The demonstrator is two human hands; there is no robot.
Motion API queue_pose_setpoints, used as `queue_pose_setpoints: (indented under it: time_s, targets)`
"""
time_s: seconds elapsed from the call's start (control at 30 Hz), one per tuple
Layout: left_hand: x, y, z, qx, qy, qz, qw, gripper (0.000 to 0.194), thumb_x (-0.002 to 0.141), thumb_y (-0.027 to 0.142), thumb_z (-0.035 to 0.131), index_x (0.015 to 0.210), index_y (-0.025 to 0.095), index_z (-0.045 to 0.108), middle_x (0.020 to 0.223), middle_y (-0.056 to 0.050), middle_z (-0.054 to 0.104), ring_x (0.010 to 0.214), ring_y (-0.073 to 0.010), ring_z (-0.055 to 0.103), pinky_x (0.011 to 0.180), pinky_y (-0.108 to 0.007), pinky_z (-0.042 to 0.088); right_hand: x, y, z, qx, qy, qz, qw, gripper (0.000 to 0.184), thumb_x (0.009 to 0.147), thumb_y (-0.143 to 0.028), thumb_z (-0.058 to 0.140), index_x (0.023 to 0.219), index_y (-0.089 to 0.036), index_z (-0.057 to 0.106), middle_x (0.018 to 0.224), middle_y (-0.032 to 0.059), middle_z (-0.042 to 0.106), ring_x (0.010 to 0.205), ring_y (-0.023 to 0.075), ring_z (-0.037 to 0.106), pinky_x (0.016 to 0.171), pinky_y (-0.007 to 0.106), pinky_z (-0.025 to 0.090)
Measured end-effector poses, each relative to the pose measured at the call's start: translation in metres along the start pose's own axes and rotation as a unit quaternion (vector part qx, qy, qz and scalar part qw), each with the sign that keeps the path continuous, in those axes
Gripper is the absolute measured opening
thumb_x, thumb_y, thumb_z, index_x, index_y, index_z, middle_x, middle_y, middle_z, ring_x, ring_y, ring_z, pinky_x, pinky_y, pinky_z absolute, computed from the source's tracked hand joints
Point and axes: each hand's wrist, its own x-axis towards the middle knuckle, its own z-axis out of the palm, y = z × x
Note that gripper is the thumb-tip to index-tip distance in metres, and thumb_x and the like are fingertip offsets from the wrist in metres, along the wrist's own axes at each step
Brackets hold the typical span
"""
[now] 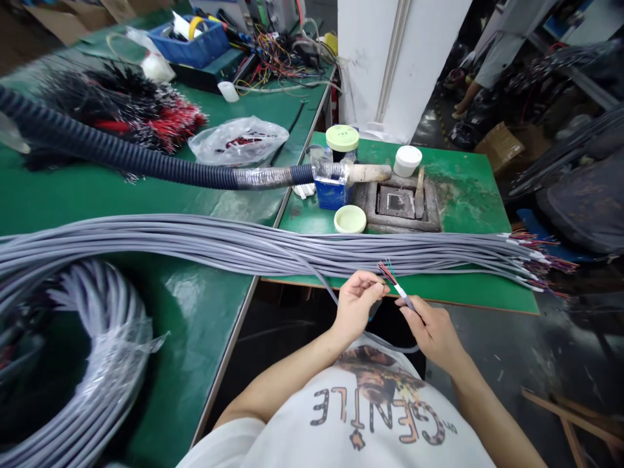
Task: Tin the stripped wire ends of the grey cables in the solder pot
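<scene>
My right hand (433, 328) is closed around a grey multi-core cable (403, 296) just below its stripped end. A white band sits where the grey jacket stops, and thin coloured wires (389, 272) fan out above it, red, dark and green. Beside these wires, my left hand (358, 305) is closed in a pinch on a thin wire, mostly hidden by the fingertips. Both hands are in front of the near edge of the green bench. Behind them a thick bundle of grey cables (234, 244) lies across the bench, its stripped ends (541, 257) at the right.
A ribbed black hose (195, 170) ends above a grimy solder pot (397, 201). Around it stand a blue box (332, 194), a pale green lid (350, 220) and a white jar (407, 160). A coiled cable bundle (117, 364) lies left. Another person's leg (487, 68) shows far right.
</scene>
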Motion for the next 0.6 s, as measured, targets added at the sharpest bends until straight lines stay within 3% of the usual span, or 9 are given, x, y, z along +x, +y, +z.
queue_pose_setpoints:
  time_s: [0.1, 0.2, 0.33, 0.5, 0.6]
  targets:
    - [-0.001, 0.000, -0.001, 0.101, -0.011, 0.157, 0.982, 0.010, 0.079, 0.028, 0.067, 0.080, 0.019, 0.064, 0.073, -0.003, 0.065, 0.071, -0.0147, 0.059, 0.070, -0.030, 0.047, 0.000, 0.002, 0.006, -0.025, 0.010, -0.007, 1.000, 0.024, 0.096, -0.029, 0.037, 0.109, -0.021, 0.055, 0.086, 0.0052, 0.073, 0.069, 0.0166, 0.068, 0.061, 0.025, 0.046]
    - [0.003, 0.003, -0.002, 0.153, -0.021, 0.208, 0.966, 0.008, 0.081, 0.026, 0.064, 0.085, 0.019, 0.067, 0.074, -0.004, 0.064, 0.072, -0.0157, 0.058, 0.070, -0.031, 0.047, 0.000, 0.004, 0.010, -0.078, 0.019, -0.020, 0.997, 0.025, 0.096, -0.030, 0.037, 0.108, -0.019, 0.056, 0.077, 0.0054, 0.072, 0.062, 0.0172, 0.067, 0.058, 0.026, 0.044]
    - [0.008, 0.007, 0.000, 0.148, -0.016, 0.164, 0.975, 0.009, 0.082, 0.024, 0.064, 0.088, 0.019, 0.068, 0.078, -0.005, 0.065, 0.073, -0.0151, 0.059, 0.071, -0.030, 0.047, 0.003, 0.003, 0.009, -0.114, 0.023, -0.031, 0.993, 0.026, 0.097, -0.030, 0.035, 0.107, -0.017, 0.056, 0.064, 0.0026, 0.067, 0.053, 0.0157, 0.062, 0.053, 0.026, 0.039]
    - [0.008, 0.008, 0.006, 0.067, 0.024, 0.040, 0.997, 0.014, 0.078, 0.031, 0.069, 0.083, 0.018, 0.069, 0.076, -0.003, 0.068, 0.070, -0.0137, 0.063, 0.069, -0.026, 0.050, 0.005, 0.003, 0.008, -0.138, 0.039, -0.046, 0.989, 0.026, 0.097, -0.029, 0.036, 0.106, -0.017, 0.057, 0.063, 0.0021, 0.066, 0.053, 0.0156, 0.061, 0.054, 0.026, 0.037]
    - [0.009, 0.008, 0.008, 0.032, 0.033, 0.004, 0.999, 0.014, 0.075, 0.031, 0.072, 0.080, 0.018, 0.070, 0.073, -0.002, 0.069, 0.067, -0.0123, 0.063, 0.066, -0.023, 0.050, 0.005, 0.004, 0.008, -0.151, 0.046, -0.052, 0.986, 0.025, 0.097, -0.028, 0.037, 0.105, -0.016, 0.057, 0.063, 0.0023, 0.065, 0.054, 0.0154, 0.061, 0.055, 0.026, 0.035]
